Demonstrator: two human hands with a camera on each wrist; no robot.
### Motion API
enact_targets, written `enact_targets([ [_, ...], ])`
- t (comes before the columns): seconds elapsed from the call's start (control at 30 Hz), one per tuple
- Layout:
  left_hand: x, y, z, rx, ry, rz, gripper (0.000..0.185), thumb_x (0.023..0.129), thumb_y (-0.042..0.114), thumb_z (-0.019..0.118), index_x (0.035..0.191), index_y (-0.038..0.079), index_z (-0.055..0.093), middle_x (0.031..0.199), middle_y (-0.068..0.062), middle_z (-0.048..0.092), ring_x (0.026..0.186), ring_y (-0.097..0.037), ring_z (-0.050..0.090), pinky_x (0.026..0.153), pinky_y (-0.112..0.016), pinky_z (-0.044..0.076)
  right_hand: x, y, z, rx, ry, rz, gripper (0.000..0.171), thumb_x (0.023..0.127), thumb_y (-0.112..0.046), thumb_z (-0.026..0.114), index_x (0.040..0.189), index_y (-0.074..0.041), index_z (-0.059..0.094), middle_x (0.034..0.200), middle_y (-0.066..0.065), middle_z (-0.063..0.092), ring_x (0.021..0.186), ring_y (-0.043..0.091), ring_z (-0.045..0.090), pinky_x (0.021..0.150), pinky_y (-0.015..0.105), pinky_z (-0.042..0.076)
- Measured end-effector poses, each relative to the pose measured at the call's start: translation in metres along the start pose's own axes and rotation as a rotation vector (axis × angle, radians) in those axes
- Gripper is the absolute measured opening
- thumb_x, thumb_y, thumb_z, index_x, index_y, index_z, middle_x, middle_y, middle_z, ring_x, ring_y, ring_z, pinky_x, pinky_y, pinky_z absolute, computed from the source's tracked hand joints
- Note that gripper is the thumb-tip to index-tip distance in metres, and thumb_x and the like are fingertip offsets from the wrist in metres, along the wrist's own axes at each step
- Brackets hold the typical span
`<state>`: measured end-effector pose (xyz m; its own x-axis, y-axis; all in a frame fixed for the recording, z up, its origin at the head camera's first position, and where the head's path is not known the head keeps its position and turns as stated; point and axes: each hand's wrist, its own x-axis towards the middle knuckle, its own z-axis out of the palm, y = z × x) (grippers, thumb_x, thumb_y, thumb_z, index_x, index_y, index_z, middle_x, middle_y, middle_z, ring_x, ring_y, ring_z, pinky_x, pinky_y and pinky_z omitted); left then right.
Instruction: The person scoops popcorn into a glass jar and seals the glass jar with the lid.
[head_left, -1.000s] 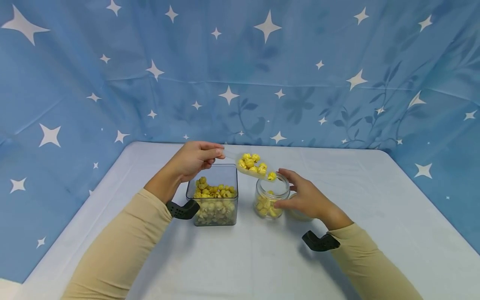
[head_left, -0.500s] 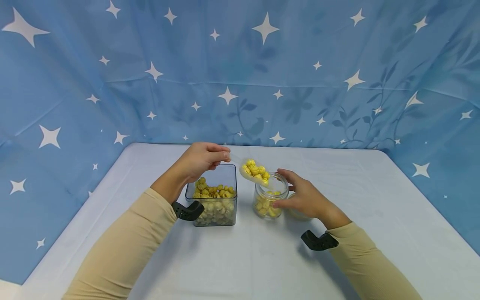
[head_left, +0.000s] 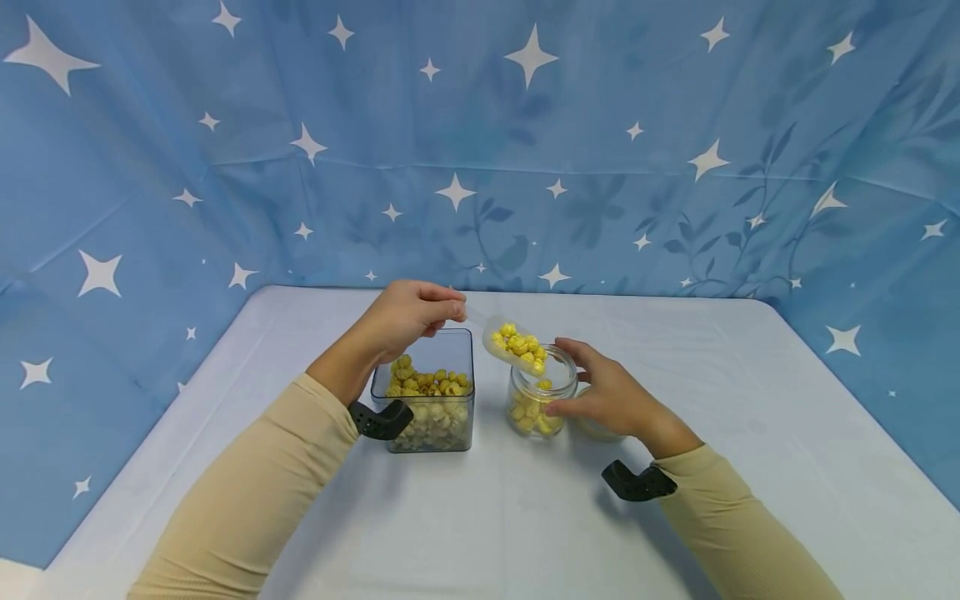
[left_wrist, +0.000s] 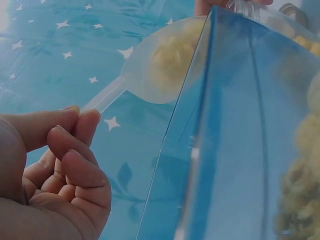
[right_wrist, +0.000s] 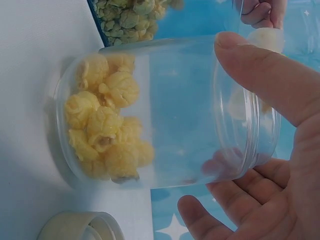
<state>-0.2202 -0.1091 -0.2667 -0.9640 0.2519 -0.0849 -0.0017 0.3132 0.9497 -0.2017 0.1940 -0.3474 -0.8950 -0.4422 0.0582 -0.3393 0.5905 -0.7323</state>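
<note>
**Tilted scoop over a narrow jar mouth**

The left hand pinches a clear scoop of yellow popcorn, tipped over the round jar that the right hand grips. Kernels could miss the narrow rim and scatter on the table. The jar is partly filled; the square container, left, holds more.

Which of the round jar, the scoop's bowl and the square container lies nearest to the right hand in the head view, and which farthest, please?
From the right hand:
1. Round jar: held by this hand, just to its left.
2. Scoop's bowl: tilted over the jar's mouth, above and left.
3. Square container: farthest, left of the jar, under the left hand.
</note>
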Motion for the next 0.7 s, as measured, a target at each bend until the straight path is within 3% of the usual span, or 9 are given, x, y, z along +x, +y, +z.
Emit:
enact_targets([
  [0.7,0.0008,0.0001,0.0001,0.019,-0.003,0.018,0.028,0.102,0.018,0.062,0.126,0.004,0.068,0.11,-0.01,0.071,0.075,-0.019,0.048,0.073,-0.032,0.043,-0.0019,0.0006,-0.0002,0.039,0.0,-0.008,0.098,0.08,-0.028,0.086,0.154,0.002,0.029,0.154,0.02,0.038,0.128,0.042,0.049,0.104,0.055,0.041],
])
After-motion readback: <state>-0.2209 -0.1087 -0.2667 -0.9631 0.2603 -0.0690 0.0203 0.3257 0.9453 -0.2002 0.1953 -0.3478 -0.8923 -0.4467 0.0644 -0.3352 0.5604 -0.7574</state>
